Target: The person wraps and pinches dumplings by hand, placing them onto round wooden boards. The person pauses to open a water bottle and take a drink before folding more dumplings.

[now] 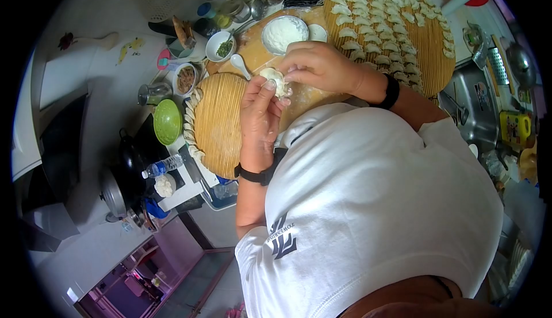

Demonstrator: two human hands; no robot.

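Observation:
A pale dough dumpling (276,81) is held up over the wooden board (305,102). My left hand (260,114) cups it from below, with the thumb pressed on its face. From the other side, the fingertips of my right hand (315,65) pinch at the dumpling's edge. Whether filling is inside cannot be made out. Close by lie a white spoon (240,65) and a bowl of white flour (284,34). A round slatted tray (221,122) beside my left hand carries a curved row of dumplings along its rim.
Many dumplings cover a larger slatted tray (431,59) at upper right. A bowl of chopped greens (221,46), a bowl of brown filling (185,79) and a green bowl (167,122) stand leftward. A water bottle (163,166) lies near the stove; a sink (474,105) is far right.

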